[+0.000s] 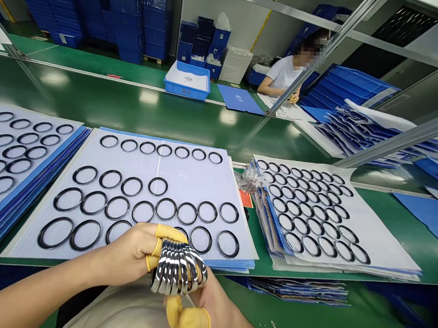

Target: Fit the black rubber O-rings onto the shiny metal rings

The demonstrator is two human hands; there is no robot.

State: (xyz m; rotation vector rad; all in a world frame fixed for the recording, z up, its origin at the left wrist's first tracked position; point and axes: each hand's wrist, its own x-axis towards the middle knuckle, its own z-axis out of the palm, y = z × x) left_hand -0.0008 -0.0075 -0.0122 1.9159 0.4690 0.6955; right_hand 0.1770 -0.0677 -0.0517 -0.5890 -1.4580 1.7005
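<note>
Close to my body, a row of shiny metal rings [178, 271] is held side by side between both hands. My left hand [137, 252] grips the rings from the left and top, with yellow finger cots on its fingertips. From below and the right, my right hand [215, 304] supports the same rings; its yellow-capped thumb and a finger show under them, and its other fingers are partly hidden. Just beyond my hands lies a white sheet [193, 175] on a stack of blue boards, bearing rows of dark-rimmed rings [166, 209].
More rings lie on a sheet-covered stack at left [54, 120] and another at right [376, 224]. A clear plastic bag [252, 177] sits between stacks. Across the green bench [134, 102] are a blue tray [186, 91], metal frame bars and a seated co-worker [284, 72].
</note>
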